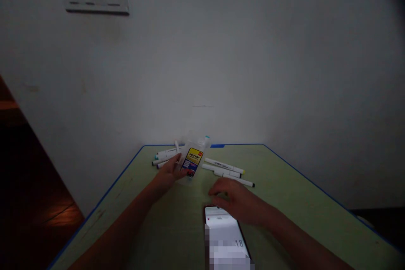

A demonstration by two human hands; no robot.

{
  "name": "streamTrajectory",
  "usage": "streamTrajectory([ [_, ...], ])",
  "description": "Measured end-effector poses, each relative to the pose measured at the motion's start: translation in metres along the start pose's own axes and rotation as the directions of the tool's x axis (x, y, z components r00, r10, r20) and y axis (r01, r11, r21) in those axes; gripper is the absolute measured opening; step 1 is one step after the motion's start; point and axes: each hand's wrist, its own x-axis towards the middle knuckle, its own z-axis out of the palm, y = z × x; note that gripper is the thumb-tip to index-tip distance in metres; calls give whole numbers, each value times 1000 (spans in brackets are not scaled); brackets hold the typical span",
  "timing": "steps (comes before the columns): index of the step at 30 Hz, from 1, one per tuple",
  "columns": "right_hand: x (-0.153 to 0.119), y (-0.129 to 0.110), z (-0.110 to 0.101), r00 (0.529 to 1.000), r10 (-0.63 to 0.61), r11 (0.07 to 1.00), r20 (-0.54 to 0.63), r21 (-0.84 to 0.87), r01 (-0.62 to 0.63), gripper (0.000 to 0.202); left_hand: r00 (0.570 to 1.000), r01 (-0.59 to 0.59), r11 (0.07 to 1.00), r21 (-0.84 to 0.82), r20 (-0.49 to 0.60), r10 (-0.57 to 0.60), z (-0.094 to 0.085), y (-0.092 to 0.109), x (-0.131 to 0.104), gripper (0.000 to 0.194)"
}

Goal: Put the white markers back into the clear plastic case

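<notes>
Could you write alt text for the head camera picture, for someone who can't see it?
A person's left hand holds a clear marker case on a green table; the right hand hovers over a lit phone. Loose markers lie near a white wall.

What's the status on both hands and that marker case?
Left hand grips clear marker case. Right hand open, empty, by phone. Loose markers lie beside case.

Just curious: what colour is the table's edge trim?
Blue, around the pale green table; seen from the head view.
</notes>
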Motion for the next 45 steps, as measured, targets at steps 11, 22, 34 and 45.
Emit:
streamTrajectory([
  [11,-23,-12,-24,933,38,999,358,-6,-39,39,994,95,995,20,60,-96,-6,-7,4,68],
  [22,-23,-11,-34,973,-62,980,224,197,17,23,995,82,993,83,56,-87,-7,-7,5,69],
  [34,-102,-29,8,959,245,909,142,311,-278,94,996,69,994,86,47,-73,-6,-7,6,68],
  [45,-97,-28,-6,939,339,871,57,358,-336,86,996,62,992,107,53,-68,-9,-13,8,67],
])
